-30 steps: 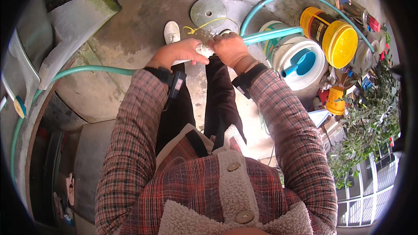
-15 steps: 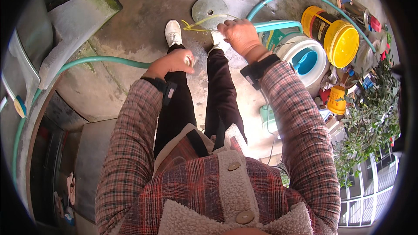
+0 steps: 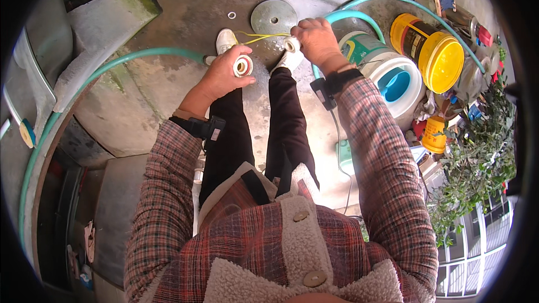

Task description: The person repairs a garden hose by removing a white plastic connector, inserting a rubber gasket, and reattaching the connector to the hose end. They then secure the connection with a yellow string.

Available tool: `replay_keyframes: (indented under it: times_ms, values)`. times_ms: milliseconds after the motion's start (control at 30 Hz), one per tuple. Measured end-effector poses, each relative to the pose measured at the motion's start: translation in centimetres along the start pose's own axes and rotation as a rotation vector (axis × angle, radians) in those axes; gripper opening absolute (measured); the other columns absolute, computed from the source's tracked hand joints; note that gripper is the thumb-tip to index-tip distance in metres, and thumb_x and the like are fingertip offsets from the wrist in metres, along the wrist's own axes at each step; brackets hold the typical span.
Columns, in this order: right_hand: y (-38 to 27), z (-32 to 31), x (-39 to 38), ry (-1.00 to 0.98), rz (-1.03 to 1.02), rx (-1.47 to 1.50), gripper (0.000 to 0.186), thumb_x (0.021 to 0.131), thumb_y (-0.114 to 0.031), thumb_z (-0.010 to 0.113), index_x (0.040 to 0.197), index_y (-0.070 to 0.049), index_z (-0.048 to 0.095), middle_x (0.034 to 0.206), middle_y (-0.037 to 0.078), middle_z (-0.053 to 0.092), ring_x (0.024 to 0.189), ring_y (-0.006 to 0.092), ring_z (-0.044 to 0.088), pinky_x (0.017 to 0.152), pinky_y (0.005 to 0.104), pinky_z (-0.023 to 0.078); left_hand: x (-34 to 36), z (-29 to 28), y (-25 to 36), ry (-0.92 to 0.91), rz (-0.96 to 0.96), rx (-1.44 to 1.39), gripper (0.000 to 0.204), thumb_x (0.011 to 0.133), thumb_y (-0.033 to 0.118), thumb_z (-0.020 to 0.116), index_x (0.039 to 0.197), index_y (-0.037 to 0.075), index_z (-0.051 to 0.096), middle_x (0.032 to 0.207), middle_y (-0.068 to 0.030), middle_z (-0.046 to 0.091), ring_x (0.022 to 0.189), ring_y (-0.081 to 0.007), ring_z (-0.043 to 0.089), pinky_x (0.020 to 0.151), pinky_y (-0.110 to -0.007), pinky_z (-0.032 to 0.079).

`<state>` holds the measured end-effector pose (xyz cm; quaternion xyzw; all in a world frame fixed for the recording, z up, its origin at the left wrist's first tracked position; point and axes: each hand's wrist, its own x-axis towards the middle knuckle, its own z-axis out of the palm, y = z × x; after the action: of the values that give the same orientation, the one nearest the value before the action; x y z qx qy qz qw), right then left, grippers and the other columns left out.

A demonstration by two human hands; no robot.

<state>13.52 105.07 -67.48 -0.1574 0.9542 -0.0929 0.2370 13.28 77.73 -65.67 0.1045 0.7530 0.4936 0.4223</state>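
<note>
L hand (image 3: 218,78) & R hand (image 3: 317,40) have moved apart vs. 1 sec. ago; L grips white coupling (image 3: 243,66), R pinches white fitting (image 3: 291,45).

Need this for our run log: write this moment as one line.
left hand: holds white fitting; right hand: holds second white fitting; fittings: apart; floor: grey disc

The left hand (image 3: 227,74) and right hand (image 3: 317,41), together a second ago, are now apart, the left fitting (image 3: 248,65) showing its open end, the right fitting (image 3: 290,40) clear of it. A white ring (image 3: 231,12) now lies on the floor (image 3: 188,19), off the left edge of the disc (image 3: 265,18). The left hose (image 3: 151,51) rides higher.
</note>
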Motion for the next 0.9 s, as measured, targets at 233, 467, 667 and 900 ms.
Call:
replay_keyframes:
  times_ms: [233, 467, 667, 900]
  values:
    - [0.9, 8.7, 4.4, -0.199, 0.026, -0.119, 0.021, 0.085, -0.017, 0.053, 0.103, -0.016, 0.064, 0.106, 0.002, 0.063, 0.114, 0.0205, 0.054, 0.103, 0.0423, 0.035, 3.7, 1.4, -9.0, 0.043, -0.096, 0.159, 0.062, 0.065, 0.012, 0.082, 0.120, 0.009, 0.052, 0.110, -0.0127, 0.061, 0.103, -0.0288, 0.060, 0.089, -0.036, 0.048]
    - [-1.9, 17.9, 7.5, -0.095, 0.164, 0.248, 0.049, 0.078, -0.017, 0.068, 0.125, -0.013, 0.055, 0.125, 0.007, 0.057, 0.120, 0.0289, 0.051, 0.103, 0.0459, 0.038, 7.5, 1.6, -16.7, 0.102, -0.051, 0.213, 0.063, 0.065, 0.016, 0.083, 0.119, 0.008, 0.052, 0.113, -0.0179, 0.061, 0.105, -0.0377, 0.057, 0.090, -0.042, 0.047]
    - [-7.5, 20.2, 9.2, -0.229, 0.575, 1.889, 0.025, 0.082, -0.008, 0.070, 0.103, -0.002, 0.059, 0.091, 0.008, 0.066, 0.086, 0.0187, 0.065, 0.076, 0.0315, 0.053, 9.3, 3.1, -16.7, 0.092, -0.036, 0.227, 0.069, 0.064, 0.017, 0.084, 0.123, 0.008, 0.049, 0.116, -0.0170, 0.060, 0.108, -0.0372, 0.056, 0.092, -0.043, 0.045]
    - [-7.6, 23.9, 9.3, -0.154, 0.618, 1.762, 0.017, 0.079, -0.002, 0.070, 0.094, -0.002, 0.061, 0.084, 0.006, 0.066, 0.075, 0.0125, 0.063, 0.066, 0.0269, 0.053, 10.5, 2.5, -17.3, -0.052, -0.058, 0.255, 0.066, 0.064, 0.013, 0.083, 0.123, 0.011, 0.052, 0.116, -0.0125, 0.058, 0.111, -0.0338, 0.055, 0.093, -0.041, 0.045]
